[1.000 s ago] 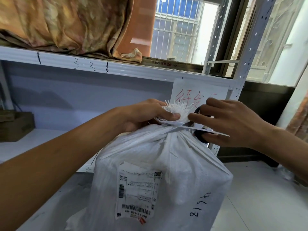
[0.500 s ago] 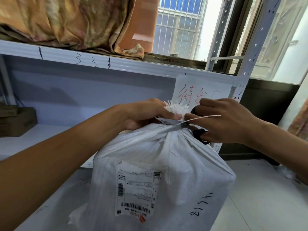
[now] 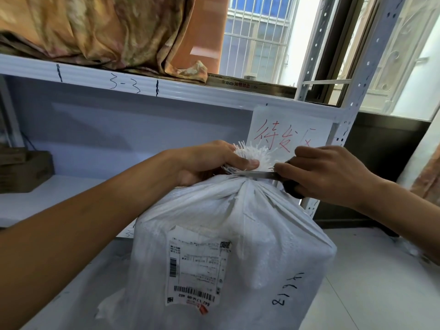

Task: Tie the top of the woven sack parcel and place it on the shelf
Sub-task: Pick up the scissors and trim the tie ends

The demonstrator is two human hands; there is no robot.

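- Up front, the white woven sack parcel (image 3: 228, 246) stands before the shelf (image 3: 166, 91), its neck gathered.
- Left hand (image 3: 209, 163) pinches the frayed top tuft (image 3: 252, 154).
- Right hand (image 3: 326, 175) is clenched around a black-handled blade (image 3: 257, 174) laid across the neck.

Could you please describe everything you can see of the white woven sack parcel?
The white woven sack parcel stands upright at the shelf's front. Its plastic weave is gathered into a neck topped by a frayed tuft. The left hand grips the neck; the right hand lays scissors across it. A barcoded shipping label is on the front, and black handwritten digits are on the right side.
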